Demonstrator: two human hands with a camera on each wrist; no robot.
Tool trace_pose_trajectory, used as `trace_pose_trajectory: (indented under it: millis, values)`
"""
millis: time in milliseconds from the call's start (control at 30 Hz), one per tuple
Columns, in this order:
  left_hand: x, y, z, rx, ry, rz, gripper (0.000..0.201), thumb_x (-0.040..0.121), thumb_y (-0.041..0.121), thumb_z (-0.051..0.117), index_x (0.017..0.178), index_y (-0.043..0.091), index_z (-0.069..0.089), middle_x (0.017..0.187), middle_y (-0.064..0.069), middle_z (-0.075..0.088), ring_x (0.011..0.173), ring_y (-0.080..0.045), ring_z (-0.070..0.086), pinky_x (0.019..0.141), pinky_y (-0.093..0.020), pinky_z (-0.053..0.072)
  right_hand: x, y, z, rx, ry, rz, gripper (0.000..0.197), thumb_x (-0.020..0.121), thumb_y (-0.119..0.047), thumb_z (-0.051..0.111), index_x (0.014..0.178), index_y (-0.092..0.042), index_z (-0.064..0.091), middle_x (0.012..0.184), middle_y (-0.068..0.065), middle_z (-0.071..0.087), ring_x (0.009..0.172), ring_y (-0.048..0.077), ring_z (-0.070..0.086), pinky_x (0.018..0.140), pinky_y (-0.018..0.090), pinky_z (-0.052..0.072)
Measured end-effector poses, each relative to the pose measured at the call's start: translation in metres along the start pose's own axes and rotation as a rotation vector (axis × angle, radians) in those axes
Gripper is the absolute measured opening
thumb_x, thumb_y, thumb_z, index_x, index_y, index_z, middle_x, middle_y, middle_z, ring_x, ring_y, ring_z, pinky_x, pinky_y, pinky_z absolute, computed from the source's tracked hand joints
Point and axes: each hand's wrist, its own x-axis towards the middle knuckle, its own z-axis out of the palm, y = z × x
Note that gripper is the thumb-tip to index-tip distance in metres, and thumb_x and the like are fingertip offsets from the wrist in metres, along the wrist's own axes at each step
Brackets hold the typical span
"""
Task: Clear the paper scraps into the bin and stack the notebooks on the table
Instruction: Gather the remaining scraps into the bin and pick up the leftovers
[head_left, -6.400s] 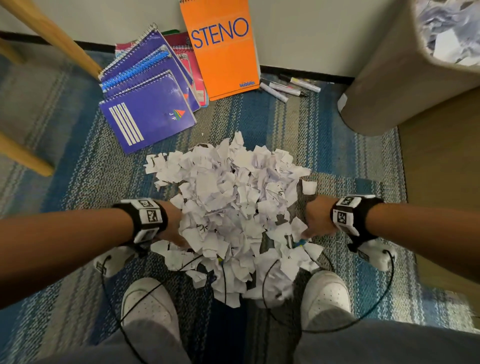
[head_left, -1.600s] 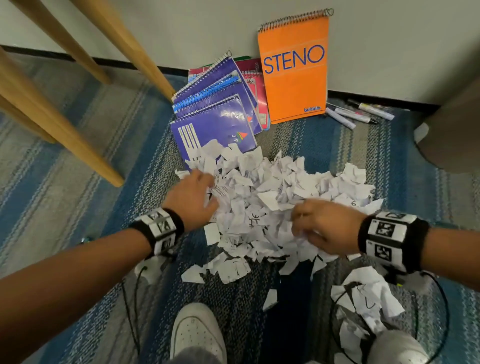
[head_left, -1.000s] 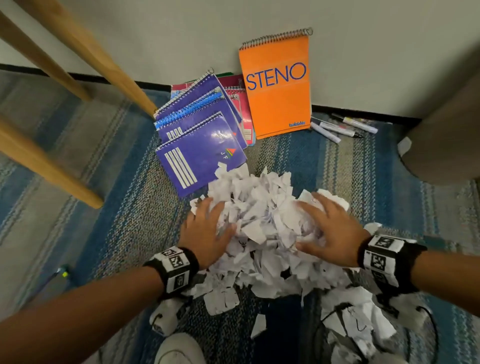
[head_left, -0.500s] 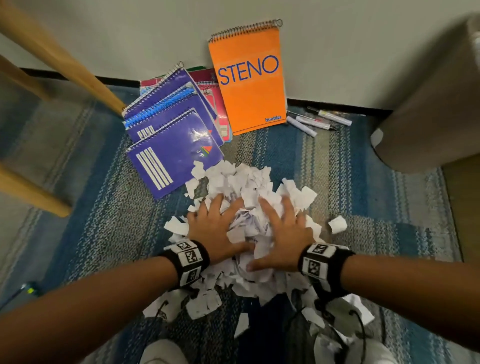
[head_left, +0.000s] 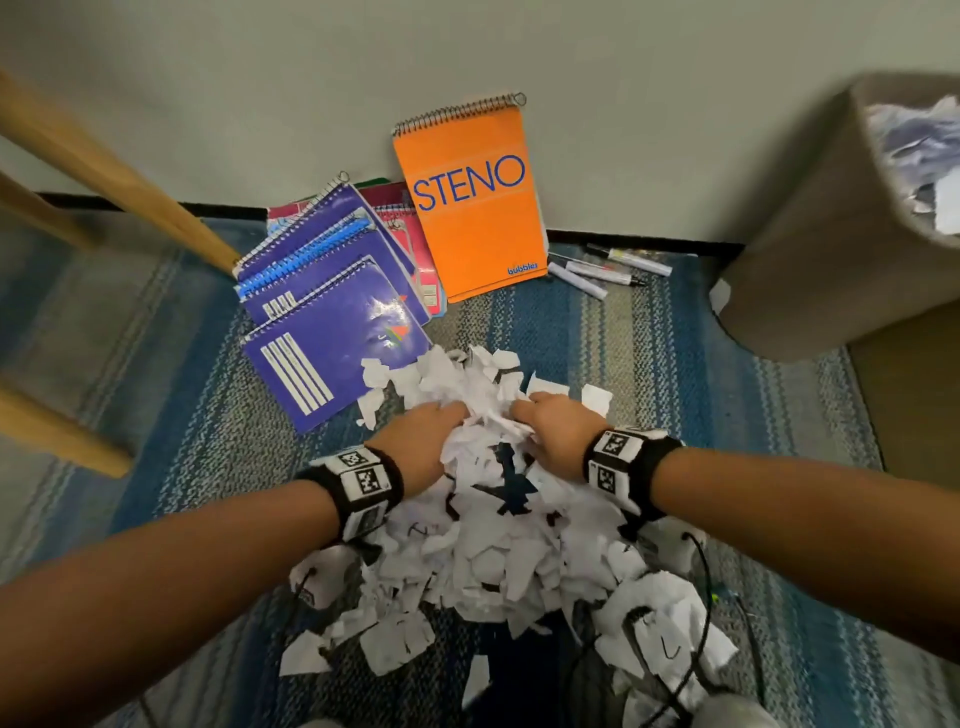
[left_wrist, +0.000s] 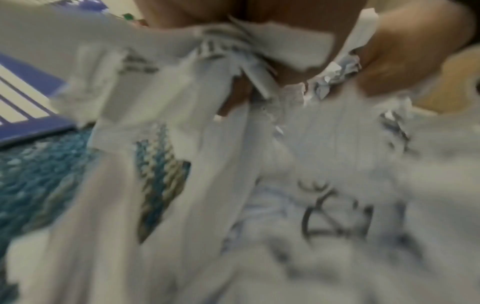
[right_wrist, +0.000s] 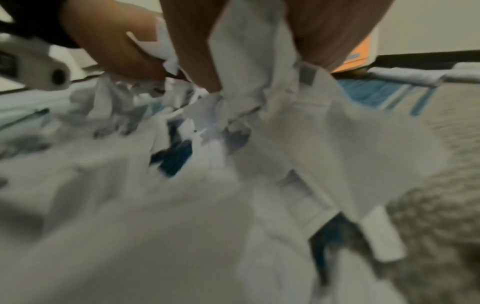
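Both hands deep in a heap of torn paper scraps (head_left: 498, 535) on a blue striped rug (head_left: 649, 353). Left hand (head_left: 423, 447) and right hand (head_left: 558, 436) side by side at the far end of the heap, fingers curled down into the paper, a bunched clump gripped between them. Seen from the left wrist, scraps (left_wrist: 259, 67) squeezed between the fingers (left_wrist: 405, 67); seen from the right wrist, white strips (right_wrist: 254, 67) hanging out from under the curled fingers (right_wrist: 197, 57), though both close views blurred. Most of the heap near the body, between the forearms, with loose scraps trailing off to the near left and near right. Black bands with square printed markers on both wrists.

Just beyond the hands on the far left, a fan of purple spiral notebooks (head_left: 332, 332) flat on the rug, the nearest one's corner touching the scraps. Beside them, an orange steno pad (head_left: 470, 208) propped upright against the wall. Several markers (head_left: 608, 265) on the rug right of the pad. At far right, well apart from the hands, a tan bin (head_left: 831, 234) with paper already inside. Wooden legs (head_left: 119, 176) slanting down at far left.
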Motion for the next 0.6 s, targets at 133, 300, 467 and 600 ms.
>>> trace_pose_trajectory:
  millis: [133,300,467,600]
  values:
    - [-0.011,0.014,-0.031,0.002,0.072,-0.041,0.062,0.086,0.003,0.051,0.144,0.011,0.03,0.136,-0.016,0.047,0.125,-0.03,0.046,0.097,-0.033,0.039,-0.025,0.012,-0.044,0.12,0.159,-0.032,0.015,0.087,-0.009,0.048,0.097,-0.013,0.059,0.086,0.013,0.064,0.079,0.034,0.06,0.066,0.035,0.048]
    - [-0.029,0.045,-0.056,-0.175,0.173,0.035,0.016,0.097,0.013,0.047,0.11,0.02,0.051,0.084,-0.008,0.062,0.052,-0.002,0.05,0.045,-0.012,0.038,-0.057,0.019,-0.081,0.405,0.314,0.005,0.032,0.086,-0.001,0.042,0.064,-0.022,0.05,0.062,0.005,0.054,0.056,0.022,0.052,0.054,0.032,0.044]
    - [-0.02,0.08,-0.08,-0.07,0.287,0.044,0.037,0.096,0.009,0.038,0.063,0.025,0.035,0.061,0.008,0.04,0.06,-0.021,0.041,0.048,-0.018,0.023,-0.062,0.014,-0.11,0.66,0.511,0.012,0.024,0.083,0.002,0.038,0.062,-0.008,0.048,0.059,0.01,0.05,0.053,0.024,0.047,0.05,0.039,0.044]
    - [0.004,0.127,-0.124,-0.19,0.482,0.077,0.031,0.095,0.006,0.04,0.065,0.012,0.044,0.064,-0.005,0.048,0.061,-0.025,0.044,0.053,-0.031,0.029,-0.069,0.023,-0.176,0.917,0.849,0.038,0.017,0.073,-0.013,0.04,0.058,-0.017,0.047,0.056,0.0,0.05,0.051,0.024,0.049,0.048,0.031,0.042]
